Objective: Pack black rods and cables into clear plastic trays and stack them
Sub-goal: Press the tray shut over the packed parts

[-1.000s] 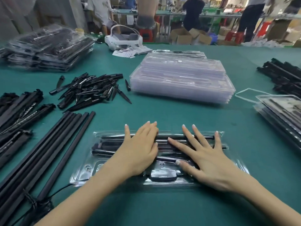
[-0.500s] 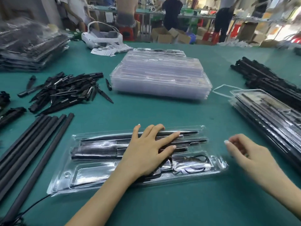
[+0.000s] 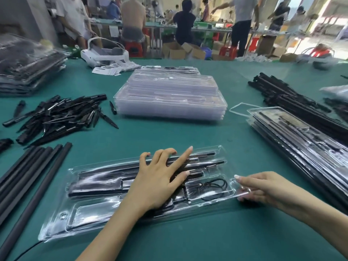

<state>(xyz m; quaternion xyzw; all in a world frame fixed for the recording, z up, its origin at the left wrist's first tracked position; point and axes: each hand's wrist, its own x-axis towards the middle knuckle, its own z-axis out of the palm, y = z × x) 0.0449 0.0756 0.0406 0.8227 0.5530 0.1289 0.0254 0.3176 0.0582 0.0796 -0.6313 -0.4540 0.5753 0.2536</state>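
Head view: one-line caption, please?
Left hand presses filled clear plastic tray; right hand pinches its end.

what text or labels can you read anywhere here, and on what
No text can be read.
White paper slips beside the white headset: dark print, too blurred to read.
White t-shirt of a person in the background: faint print, too small to read.
Filled clear tray under the hands: no label visible.

Clear tray point(image 3: 90, 221) lies on green worktop point(image 3: 188, 134), loaded with black rods point(image 3: 105, 187) and a coiled cable point(image 3: 214, 187). Left hand point(image 3: 160, 181) is pressed flat on the tray's middle. Right hand point(image 3: 263, 187) pinches the tray's right edge. Empty tray stack point(image 3: 169, 95) sits behind; packed trays point(image 3: 293, 136) at right.
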